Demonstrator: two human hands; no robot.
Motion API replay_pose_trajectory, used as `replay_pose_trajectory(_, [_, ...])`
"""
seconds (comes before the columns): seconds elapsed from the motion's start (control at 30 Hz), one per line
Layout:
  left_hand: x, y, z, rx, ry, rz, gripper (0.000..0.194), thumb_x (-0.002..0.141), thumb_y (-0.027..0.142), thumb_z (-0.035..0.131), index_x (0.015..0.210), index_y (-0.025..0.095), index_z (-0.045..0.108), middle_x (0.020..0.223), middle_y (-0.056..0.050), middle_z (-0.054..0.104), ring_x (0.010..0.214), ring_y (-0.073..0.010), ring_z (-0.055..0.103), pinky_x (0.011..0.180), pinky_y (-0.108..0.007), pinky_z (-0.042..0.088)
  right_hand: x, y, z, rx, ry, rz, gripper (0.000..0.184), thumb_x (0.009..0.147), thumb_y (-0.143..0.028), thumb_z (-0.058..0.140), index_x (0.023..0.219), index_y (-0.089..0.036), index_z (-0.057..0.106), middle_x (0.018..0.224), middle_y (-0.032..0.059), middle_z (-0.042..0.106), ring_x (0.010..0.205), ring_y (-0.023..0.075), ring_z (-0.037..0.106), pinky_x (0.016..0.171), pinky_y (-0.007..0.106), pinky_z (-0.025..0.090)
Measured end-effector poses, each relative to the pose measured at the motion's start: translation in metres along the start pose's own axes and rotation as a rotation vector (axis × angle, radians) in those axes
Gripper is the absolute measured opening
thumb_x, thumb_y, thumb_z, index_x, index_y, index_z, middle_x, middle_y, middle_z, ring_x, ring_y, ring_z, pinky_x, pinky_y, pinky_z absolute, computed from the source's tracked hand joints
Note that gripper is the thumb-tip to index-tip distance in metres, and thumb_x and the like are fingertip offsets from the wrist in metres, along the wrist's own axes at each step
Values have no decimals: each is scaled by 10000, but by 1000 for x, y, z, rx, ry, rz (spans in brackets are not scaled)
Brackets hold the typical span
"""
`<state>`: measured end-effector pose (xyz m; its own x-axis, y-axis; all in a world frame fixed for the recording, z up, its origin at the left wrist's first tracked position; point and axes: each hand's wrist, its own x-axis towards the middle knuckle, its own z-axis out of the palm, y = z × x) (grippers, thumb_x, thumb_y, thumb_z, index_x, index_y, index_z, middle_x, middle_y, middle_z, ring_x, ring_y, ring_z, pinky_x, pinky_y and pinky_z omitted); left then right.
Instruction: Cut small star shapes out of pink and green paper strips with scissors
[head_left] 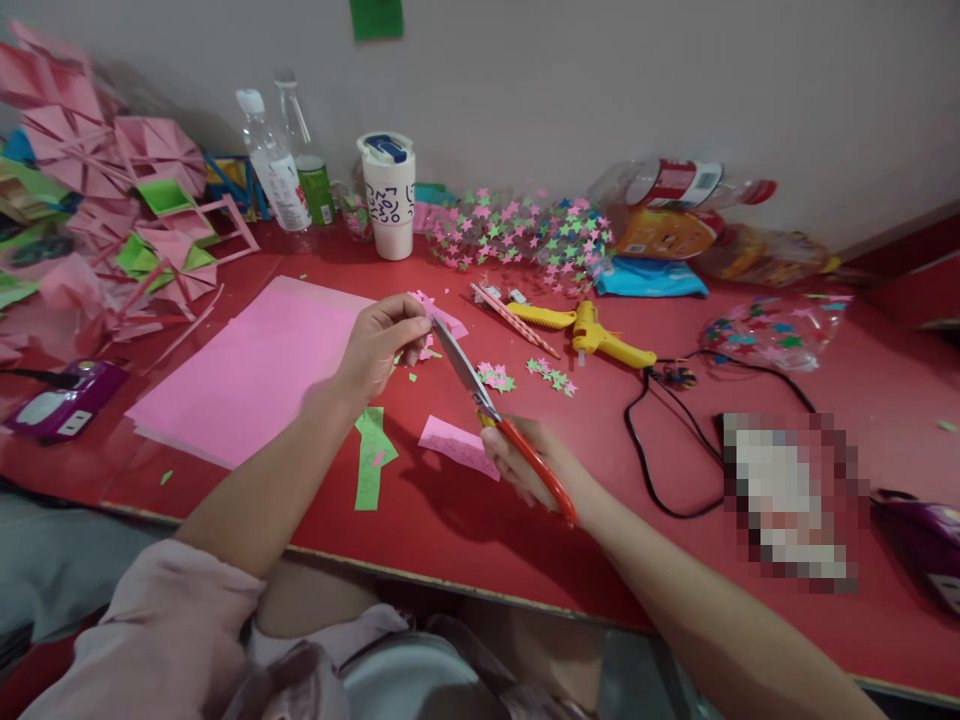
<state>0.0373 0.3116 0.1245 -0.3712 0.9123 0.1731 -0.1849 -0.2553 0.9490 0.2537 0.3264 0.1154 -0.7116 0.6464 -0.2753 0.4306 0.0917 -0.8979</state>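
My right hand grips a pair of scissors by the red handles, the blades pointing up and left. At their tips, my left hand is closed in a pinch; whatever lies between its fingers is too small or hidden to make out. Small pink and green paper stars lie in a pile just right of the blades, with another cluster of stars beside it. Below the hands are green paper strips and a pink paper strip with faint drawn lines.
Pink sheets lie to the left, near a purple box with a cord. Behind stand a cup, bottles and star-covered clear balls. A yellow glue gun trails a black cord at right. Folded pink paper crafts crowd the far left.
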Motion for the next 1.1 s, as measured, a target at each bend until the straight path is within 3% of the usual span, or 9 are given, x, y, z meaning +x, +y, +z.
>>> replay_pose_trajectory(0.57, [-1, -2, 0, -1, -1, -2, 140, 674, 188, 619, 575, 178, 520, 463, 65, 532, 333, -26, 430, 335, -145, 314, -1, -3, 0, 1, -3, -7, 528, 798, -706, 460, 621, -224, 334, 456, -80, 335, 365, 56, 295, 376, 214, 228])
replay_pose_trajectory(1.1, [-8, -9, 8, 32, 34, 155, 168, 747, 201, 588, 587, 184, 538, 478, 59, 521, 390, -36, 464, 377, -152, 364, 0, 2, 3, 101, -54, 24, 541, 762, -717, 535, 627, -216, 380, 450, -75, 383, 331, 55, 363, 339, 203, 295])
